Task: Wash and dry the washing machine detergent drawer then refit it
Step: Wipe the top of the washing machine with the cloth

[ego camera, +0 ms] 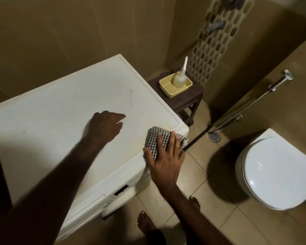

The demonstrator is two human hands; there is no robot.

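The white washing machine [64,110] fills the left of the view, seen from above. My left hand [105,127] rests on its top near the middle, fingers loosely bent and holding nothing. A grey-and-white checked cloth [157,138] lies on the machine's front right corner. My right hand [164,156] presses down on it with fingers spread and straight. Along the machine's front edge a white panel [88,207] that looks like the detergent drawer front sits beside a small dark display slot [121,190]; I cannot tell how far in it is.
A dark brown stool [182,99] behind the machine carries a yellow tray [166,88] with a clear bottle [179,78]. A white toilet [274,170] stands at the right, with a spray hose [251,105] and floor drain [214,137] near it. My bare feet [147,223] are on the tiles.
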